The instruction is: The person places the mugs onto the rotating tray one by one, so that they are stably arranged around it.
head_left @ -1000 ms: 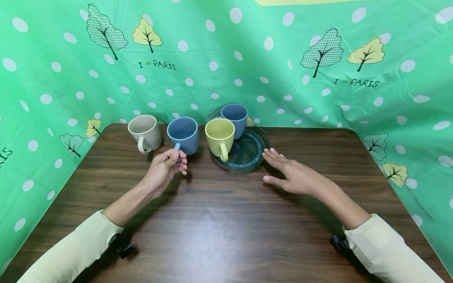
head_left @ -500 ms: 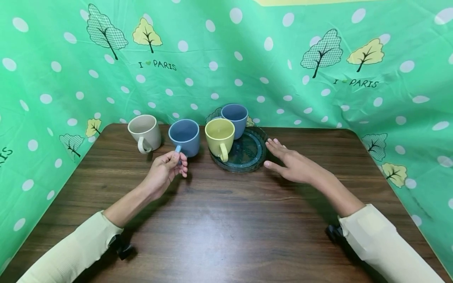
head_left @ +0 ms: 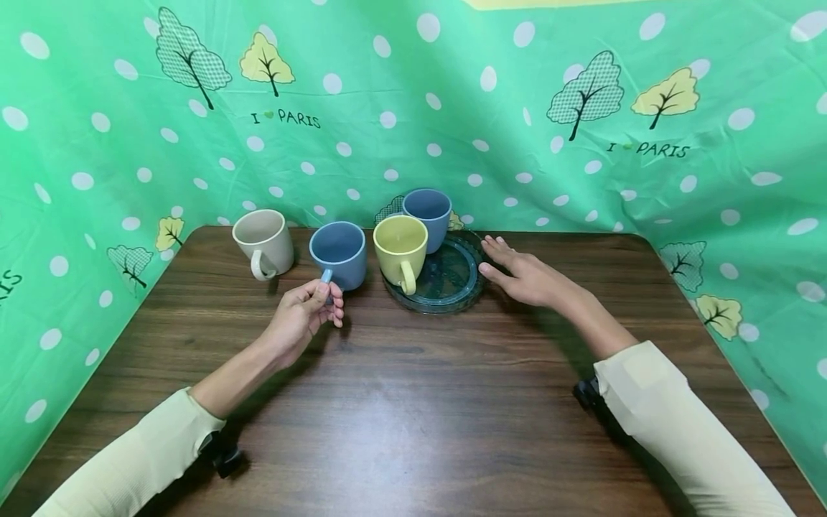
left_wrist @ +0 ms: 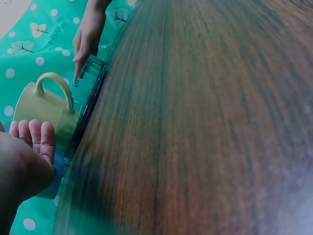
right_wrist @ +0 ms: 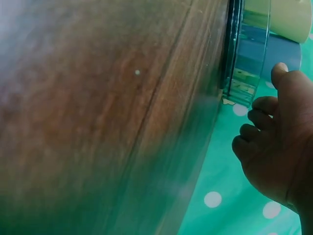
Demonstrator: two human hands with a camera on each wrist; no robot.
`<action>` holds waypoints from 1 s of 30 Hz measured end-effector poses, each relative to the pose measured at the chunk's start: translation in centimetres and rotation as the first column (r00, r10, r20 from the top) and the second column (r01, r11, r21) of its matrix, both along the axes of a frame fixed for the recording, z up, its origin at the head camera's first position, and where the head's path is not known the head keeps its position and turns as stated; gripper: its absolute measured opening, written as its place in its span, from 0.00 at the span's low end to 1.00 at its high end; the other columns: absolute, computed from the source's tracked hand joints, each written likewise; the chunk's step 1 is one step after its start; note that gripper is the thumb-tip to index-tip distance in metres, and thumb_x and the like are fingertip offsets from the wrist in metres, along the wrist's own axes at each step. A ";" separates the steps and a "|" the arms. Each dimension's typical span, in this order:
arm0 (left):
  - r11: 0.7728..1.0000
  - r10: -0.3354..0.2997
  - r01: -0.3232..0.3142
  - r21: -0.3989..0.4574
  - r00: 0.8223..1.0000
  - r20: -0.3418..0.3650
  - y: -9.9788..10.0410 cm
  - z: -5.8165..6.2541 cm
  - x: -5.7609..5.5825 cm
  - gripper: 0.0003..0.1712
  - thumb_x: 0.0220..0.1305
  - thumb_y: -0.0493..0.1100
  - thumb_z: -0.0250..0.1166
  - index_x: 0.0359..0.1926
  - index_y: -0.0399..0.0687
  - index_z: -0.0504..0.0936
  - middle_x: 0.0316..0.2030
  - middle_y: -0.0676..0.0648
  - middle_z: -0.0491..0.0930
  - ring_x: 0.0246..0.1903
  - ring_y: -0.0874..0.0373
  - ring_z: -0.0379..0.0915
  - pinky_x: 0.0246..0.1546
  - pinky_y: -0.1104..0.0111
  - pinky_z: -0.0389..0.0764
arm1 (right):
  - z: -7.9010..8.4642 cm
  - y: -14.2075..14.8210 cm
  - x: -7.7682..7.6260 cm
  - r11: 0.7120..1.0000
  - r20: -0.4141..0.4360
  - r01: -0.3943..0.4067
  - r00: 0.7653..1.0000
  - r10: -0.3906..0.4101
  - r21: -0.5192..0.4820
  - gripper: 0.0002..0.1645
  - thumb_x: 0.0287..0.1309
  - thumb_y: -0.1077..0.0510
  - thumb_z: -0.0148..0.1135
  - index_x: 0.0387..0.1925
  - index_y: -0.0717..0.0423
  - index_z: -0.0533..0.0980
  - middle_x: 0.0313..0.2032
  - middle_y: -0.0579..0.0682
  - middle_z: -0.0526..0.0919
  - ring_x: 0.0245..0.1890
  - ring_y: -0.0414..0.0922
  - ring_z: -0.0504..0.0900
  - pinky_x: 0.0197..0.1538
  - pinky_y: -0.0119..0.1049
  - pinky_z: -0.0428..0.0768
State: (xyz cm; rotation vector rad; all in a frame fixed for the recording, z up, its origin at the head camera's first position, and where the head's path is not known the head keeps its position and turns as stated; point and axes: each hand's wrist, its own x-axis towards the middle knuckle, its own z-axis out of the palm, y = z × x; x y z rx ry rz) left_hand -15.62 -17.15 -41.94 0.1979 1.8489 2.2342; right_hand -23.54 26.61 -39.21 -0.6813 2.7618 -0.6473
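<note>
My left hand pinches the handle of a blue mug between thumb and fingers. The mug stands upright just left of a round, dark clear glass dish. Inside the dish are a yellow mug, handle toward me, and behind it a second blue mug. At the dish's right rim, my right hand lies with fingers straight, fingertips right at the glass. The right wrist view shows the right hand beside the dish's ribbed wall; its palm holds nothing.
A light grey mug stands at the far left, left of the held mug. The brown wooden table ends at the back against a green dotted curtain. Each sleeve has a black device near the wrist.
The held blue mug has shifted slightly right and toward me with the left hand. My right hand has moved farther back along the dish's right side. The dish and other mugs stay put.
</note>
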 end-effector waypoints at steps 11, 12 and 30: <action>1.000 -0.004 0.004 0.003 1.000 -0.003 0.2 0.1 0.2 0.17 0.94 0.42 0.46 0.49 0.38 0.78 0.40 0.51 0.81 0.38 0.59 0.81 0.43 0.70 0.88 | -0.6 0.2 0.1 1.000 -0.002 0.001 1.000 -0.001 0.027 0.46 0.92 0.34 0.42 0.92 0.57 0.49 0.93 0.59 0.45 0.93 0.62 0.44 0.92 0.68 0.50; 1.000 -0.005 0.005 0.003 1.000 -0.003 0.2 0.1 0.2 0.17 0.94 0.42 0.46 0.49 0.37 0.78 0.40 0.51 0.81 0.38 0.59 0.81 0.43 0.70 0.88 | -0.6 0.2 0.2 1.000 -0.001 0.001 1.000 -0.001 0.028 0.46 0.92 0.34 0.42 0.92 0.57 0.49 0.93 0.59 0.45 0.93 0.62 0.43 0.92 0.68 0.50; 1.000 -0.023 0.023 0.007 1.000 0.006 -0.2 -0.3 0.9 0.17 0.94 0.42 0.48 0.49 0.38 0.79 0.41 0.51 0.81 0.38 0.60 0.80 0.42 0.70 0.87 | -0.1 -0.3 1.3 0.997 0.001 -0.021 1.000 0.021 0.072 0.45 0.93 0.36 0.40 0.91 0.60 0.48 0.92 0.63 0.43 0.93 0.65 0.44 0.91 0.70 0.51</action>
